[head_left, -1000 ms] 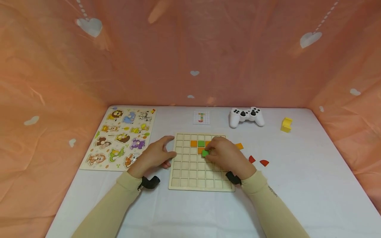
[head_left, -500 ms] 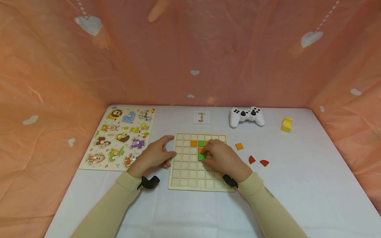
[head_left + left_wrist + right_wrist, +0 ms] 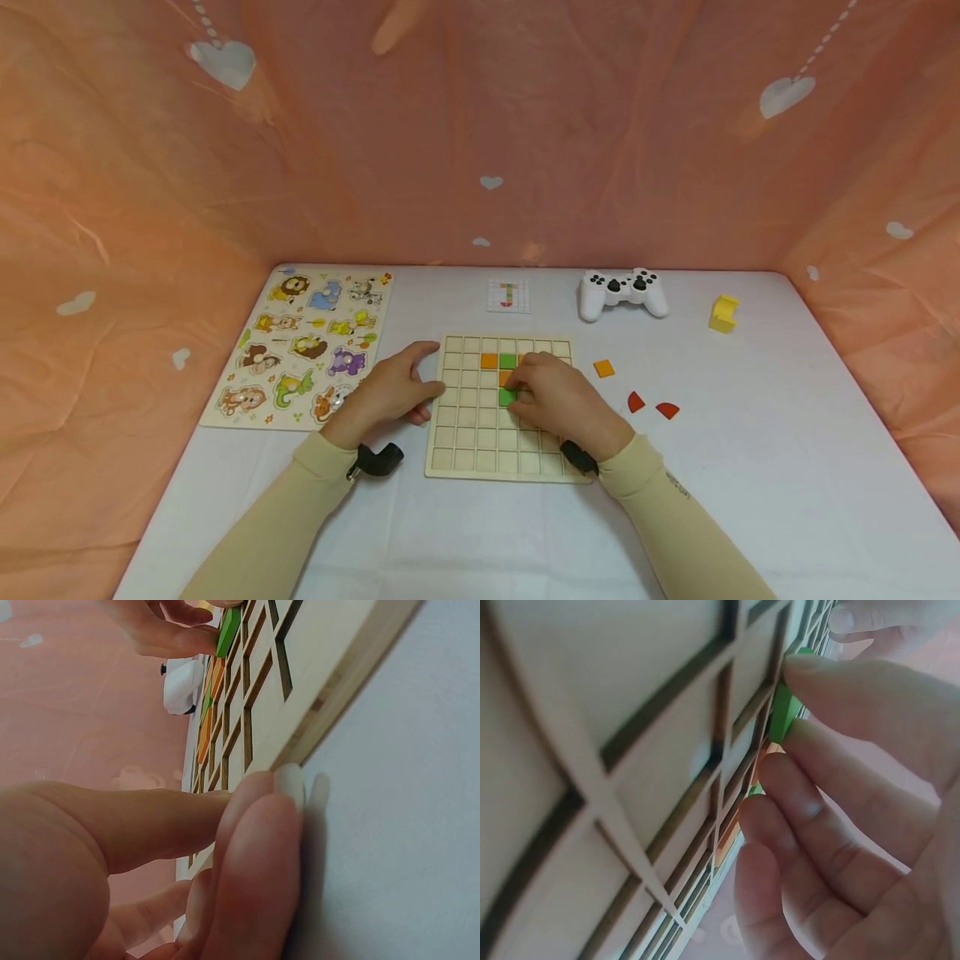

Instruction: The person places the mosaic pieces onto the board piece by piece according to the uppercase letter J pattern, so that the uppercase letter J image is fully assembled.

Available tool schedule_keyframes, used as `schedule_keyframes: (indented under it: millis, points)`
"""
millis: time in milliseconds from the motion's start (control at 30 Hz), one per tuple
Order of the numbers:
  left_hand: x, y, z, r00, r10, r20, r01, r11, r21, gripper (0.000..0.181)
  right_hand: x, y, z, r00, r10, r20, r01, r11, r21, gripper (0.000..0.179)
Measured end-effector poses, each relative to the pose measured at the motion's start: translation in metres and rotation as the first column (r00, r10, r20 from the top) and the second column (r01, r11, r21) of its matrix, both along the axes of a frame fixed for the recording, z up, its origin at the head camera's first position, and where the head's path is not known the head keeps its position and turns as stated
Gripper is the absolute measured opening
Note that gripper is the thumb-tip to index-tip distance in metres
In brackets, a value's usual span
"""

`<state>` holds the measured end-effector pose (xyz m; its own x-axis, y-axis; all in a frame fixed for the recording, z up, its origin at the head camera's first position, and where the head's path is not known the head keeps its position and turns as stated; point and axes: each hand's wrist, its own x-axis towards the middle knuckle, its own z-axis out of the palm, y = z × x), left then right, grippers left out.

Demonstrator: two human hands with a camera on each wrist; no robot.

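A wooden grid board (image 3: 465, 417) lies in the middle of the table, seen in all views. My right hand (image 3: 566, 396) pinches a green square tile (image 3: 507, 397) between thumb and index finger, over a cell of the board; the right wrist view shows the tile (image 3: 782, 712) standing tilted at the cell. Just above it sit an orange tile (image 3: 505, 379), another orange tile (image 3: 489, 361) and a green tile (image 3: 507, 361); one more orange tile is partly hidden behind my right hand. My left hand (image 3: 390, 383) rests its thumb and index fingertips on the board's left edge.
Right of the board lie an orange square tile (image 3: 603, 368) and two red quarter-round pieces (image 3: 636, 402). Behind it are a pattern card (image 3: 508, 296), a white game controller (image 3: 622, 293) and a yellow block (image 3: 723, 314). An animal puzzle board (image 3: 300, 354) lies at the left.
My right hand has brought the green tile a little toward me and to the left, down to the cell below the orange tile. The left hand stays in place.
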<state>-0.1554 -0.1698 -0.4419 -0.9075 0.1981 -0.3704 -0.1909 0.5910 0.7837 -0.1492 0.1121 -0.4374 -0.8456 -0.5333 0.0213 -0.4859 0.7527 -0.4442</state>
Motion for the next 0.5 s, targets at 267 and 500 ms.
schedule_keyframes:
  millis: [267,500]
  points:
    - [-0.0014,0.0008,-0.0008,1.0,0.0,0.001,0.0,1.0,-0.006,0.077,0.0,0.0,0.0007,1.0,0.002,-0.023,-0.002,1.0,0.004,0.02]
    - [-0.0016,0.0007,-0.001,1.0,0.002,0.0,-0.002,1.0,-0.01,0.077,-0.0003,0.0001,0.0009,0.999,0.008,-0.037,-0.008,1.0,0.003,0.02]
